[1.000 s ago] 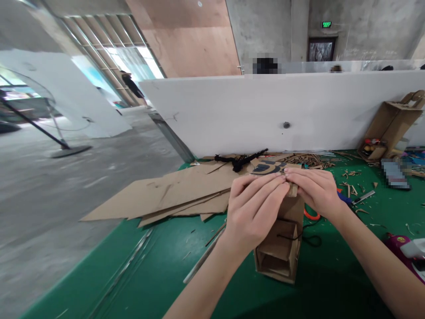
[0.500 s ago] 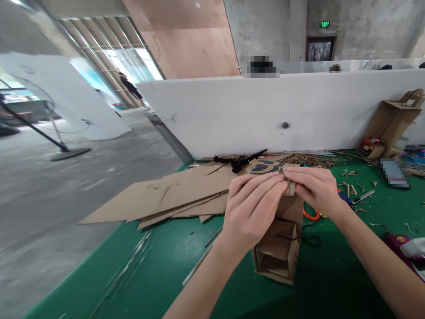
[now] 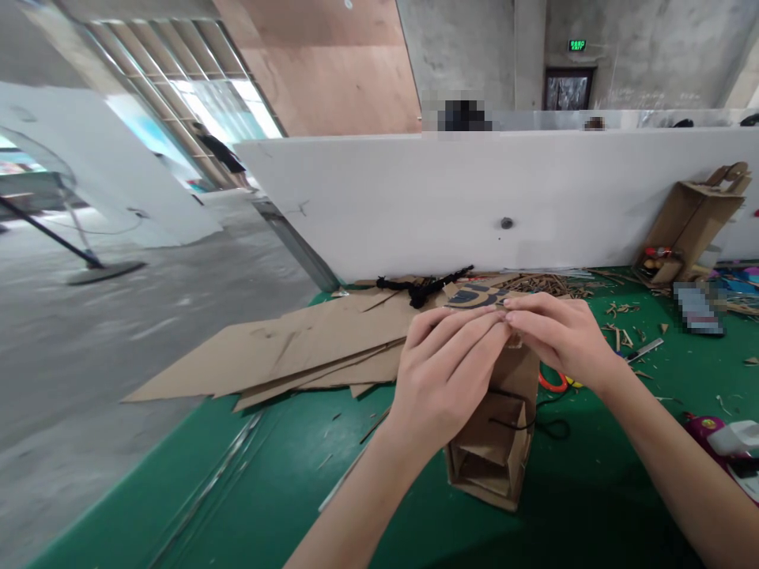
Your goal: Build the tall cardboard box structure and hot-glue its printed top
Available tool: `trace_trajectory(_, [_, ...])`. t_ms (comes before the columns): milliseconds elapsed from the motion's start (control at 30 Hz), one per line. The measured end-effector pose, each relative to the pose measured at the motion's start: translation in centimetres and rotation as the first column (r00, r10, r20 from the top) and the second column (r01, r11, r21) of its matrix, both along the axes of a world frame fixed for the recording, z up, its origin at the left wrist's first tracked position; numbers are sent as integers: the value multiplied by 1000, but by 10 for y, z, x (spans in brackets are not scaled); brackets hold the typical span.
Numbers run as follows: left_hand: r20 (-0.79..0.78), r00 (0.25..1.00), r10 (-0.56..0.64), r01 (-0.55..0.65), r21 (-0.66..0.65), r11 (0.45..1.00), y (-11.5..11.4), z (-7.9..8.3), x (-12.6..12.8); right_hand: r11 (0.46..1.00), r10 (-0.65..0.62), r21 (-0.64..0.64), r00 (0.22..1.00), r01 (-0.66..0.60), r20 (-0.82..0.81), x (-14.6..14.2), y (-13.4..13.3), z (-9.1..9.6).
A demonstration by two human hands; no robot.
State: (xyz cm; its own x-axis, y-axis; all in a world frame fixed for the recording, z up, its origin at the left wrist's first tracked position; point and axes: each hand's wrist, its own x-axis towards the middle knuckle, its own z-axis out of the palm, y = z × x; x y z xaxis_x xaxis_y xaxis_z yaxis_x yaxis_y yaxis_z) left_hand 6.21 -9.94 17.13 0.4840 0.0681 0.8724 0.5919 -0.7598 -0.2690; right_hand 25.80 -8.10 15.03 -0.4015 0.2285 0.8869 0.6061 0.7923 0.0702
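Observation:
A tall brown cardboard structure [image 3: 485,428] stands on the green table, with an open compartment low on its front and a dark cord [image 3: 554,429] coming from its side. At its top end my left hand [image 3: 447,367] has its fingers pressed together on the cardboard. My right hand [image 3: 557,332] meets it there, fingertips pinched against the same top part. The fingers of both hands cover most of what they grip, with only a bit of cardboard edge showing beneath them.
Flat cardboard sheets [image 3: 308,344] lie to the left. Behind are black cloth [image 3: 418,292] and cardboard scraps [image 3: 542,284]. Orange-handled scissors [image 3: 553,382], a utility knife [image 3: 645,351], a phone [image 3: 698,308] and another cardboard structure [image 3: 688,229] are at right. A white partition [image 3: 385,205] borders the table.
The whole view has shifted slightly. My fingers have closed further over the top of the cardboard structure, hiding more of the edge that showed between them before.

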Motion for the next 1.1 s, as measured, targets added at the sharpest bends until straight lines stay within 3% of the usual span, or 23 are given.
trace_trajectory(500, [8, 1000, -13, 13, 3, 1000, -2, 1, 2, 998, 4, 56, 999, -6, 45, 6, -2, 7])
trace_trajectory(833, [16, 1000, -10, 10, 4, 1000, -1, 1, 2, 996, -67, 58, 996, 64, 54, 4, 0, 0])
trace_trajectory(1100, [17, 1000, -9, 9, -9, 1000, -1, 0, 1, 998, -9, 69, 1000, 10, -3, -1, 2, -3])
